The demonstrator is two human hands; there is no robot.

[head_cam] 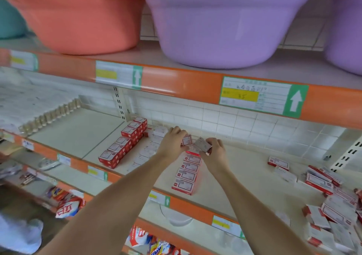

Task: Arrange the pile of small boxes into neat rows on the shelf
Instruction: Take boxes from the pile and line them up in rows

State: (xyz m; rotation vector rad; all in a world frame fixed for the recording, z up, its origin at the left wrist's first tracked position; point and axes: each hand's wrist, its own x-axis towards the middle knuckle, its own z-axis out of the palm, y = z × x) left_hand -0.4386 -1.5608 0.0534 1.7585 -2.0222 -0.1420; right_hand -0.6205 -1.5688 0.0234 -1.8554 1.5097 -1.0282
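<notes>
On the cream shelf small red-and-white boxes lie in rows: a left row stacked two high, a faint middle row, and a right row running toward the back. My left hand grips one small box at the far end of the right row. My right hand pinches another box, tilted, just beside it. A loose pile of the same boxes sprawls at the shelf's right end.
An orange basin and purple basins stand on the upper shelf. Orange shelf edges carry price labels. Small bottles line the left bay. Snack packets fill the shelf below. White tiled wall behind.
</notes>
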